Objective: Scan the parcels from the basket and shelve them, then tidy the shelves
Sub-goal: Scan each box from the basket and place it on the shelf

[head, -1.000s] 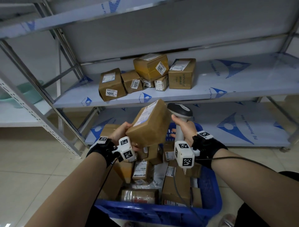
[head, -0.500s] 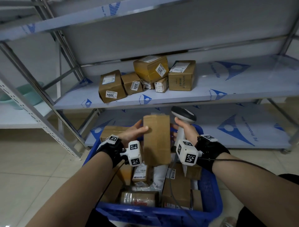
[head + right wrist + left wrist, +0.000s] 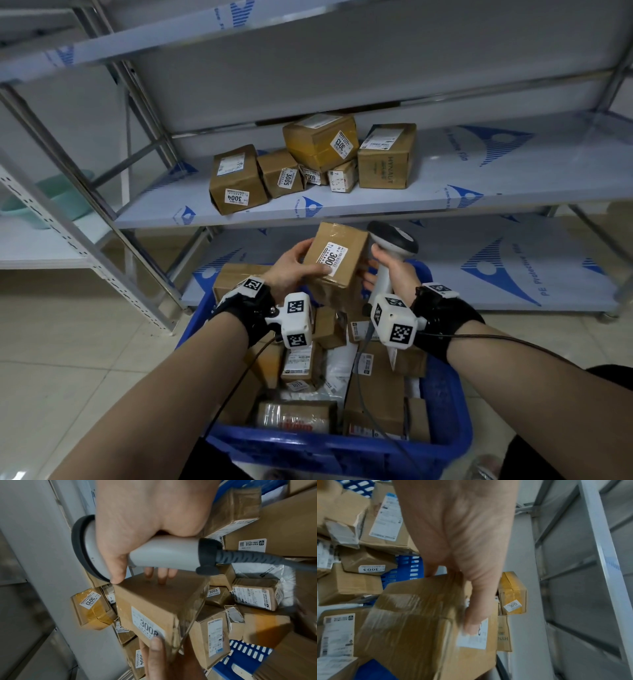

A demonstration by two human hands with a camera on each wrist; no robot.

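Left hand [image 3: 287, 270] grips a small brown cardboard parcel [image 3: 334, 263] with a white sticker reading 3008, thumb lying across the sticker's edge, fingers wrapped round the back of the box; parcel is held in the air just above the far end of the blue plastic basket [image 3: 445, 407], tilted, sticker face toward the camera. Right hand [image 3: 394, 270] is closed round the handle of a grey-and-black handheld barcode scanner [image 3: 394, 240], scanner head up, just beside the parcel's right side; right-wrist view shows a few right fingertips [image 3: 163, 574] touching the parcel's side while the rest hold the handle. A grey cable [image 3: 257, 558] runs from the scanner's base. Inside the basket: a heap of more brown cardboard parcels [image 3: 298, 366] with white labels, plus a white poly mailer [image 3: 337, 373]. Above and behind the basket, the middle metal shelf [image 3: 513, 178] with blue-printed protective film carries a cluster of brown boxes, stickers 3004 [image 3: 236, 197], 3005 [image 3: 287, 178], 3013 [image 3: 340, 144] readable; one yellow-taped box [image 3: 318, 140] lies on top of smaller ones. Lower shelf [image 3: 513, 270] sits right behind the basket. Teal plastic basin [image 3: 51, 202] on a side shelf, far left of the basket. Tiled floor [image 3: 68, 359] under the basket.
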